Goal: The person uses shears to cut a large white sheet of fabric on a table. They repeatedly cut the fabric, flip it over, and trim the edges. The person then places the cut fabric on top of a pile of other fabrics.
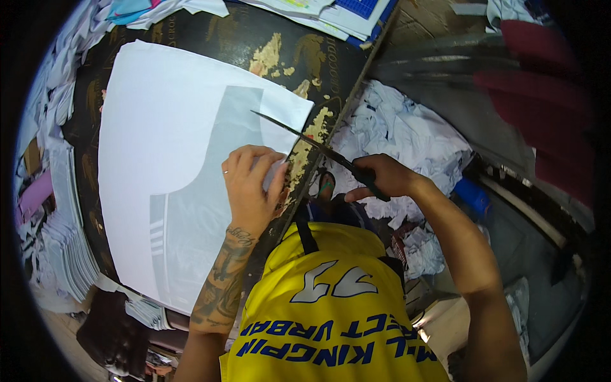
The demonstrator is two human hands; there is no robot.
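**Desk:** What did the head view show at the cutting bench?

**Photographer:** A person in a yellow sleeveless jersey [331,312] leaned over a dark tabletop with worn gold patches [280,54]. The left hand [251,184], a ring on one finger and a tattoo on the forearm, pressed down on the near right edge of a large white sheet of fabric with a pale grey panel and grey stripes [172,159]. Its fingers were bent, pinching the fabric's edge.

**Desk:** And the other hand?

**Photographer:** The right hand [382,178] was closed around the handles of long dark-bladed scissors [305,140]. The blades reached up and left, over the tabletop's edge, with the tip lying across the fabric's upper right corner, just above the left hand. Whether the blades were parted could not be told.

**Desk:** Where did the sheet sit?

**Photographer:** Flat on the tabletop, filling most of its left and middle, with the striped end nearest the person.

**Desk:** Surroundings?

**Photographer:** A heap of crumpled white fabric scraps [401,137] lay below the tabletop's right edge. Stacks of pale folded fabric pieces [60,223] stood at the far left, and dark red rolls of cloth [541,83] sat at the upper right.
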